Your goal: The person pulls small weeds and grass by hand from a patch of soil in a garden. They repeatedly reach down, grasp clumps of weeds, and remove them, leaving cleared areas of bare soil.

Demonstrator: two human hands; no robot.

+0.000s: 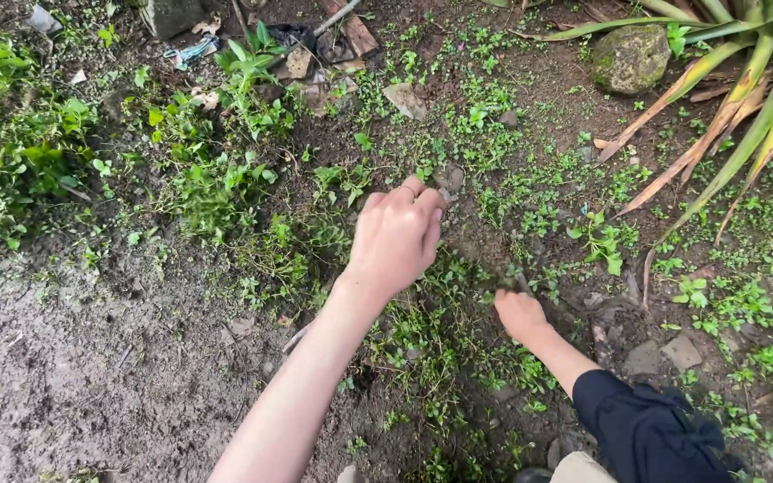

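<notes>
Low down, left hand (395,237) pinching weeds (458,335), right hand (519,313) fisted in weeds, grey scrap (44,18) top-left.

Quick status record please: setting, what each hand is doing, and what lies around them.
setting: bare soil patch with low green weeds
left hand: left hand loosely curled, fingertips down at the weeds and small stones
right hand: right hand closed among weeds low to the ground; what it grips is hidden
sleeve: dark sleeve pushed up the right forearm
nearby: mossy rock, long-leaved plant, brick
</notes>
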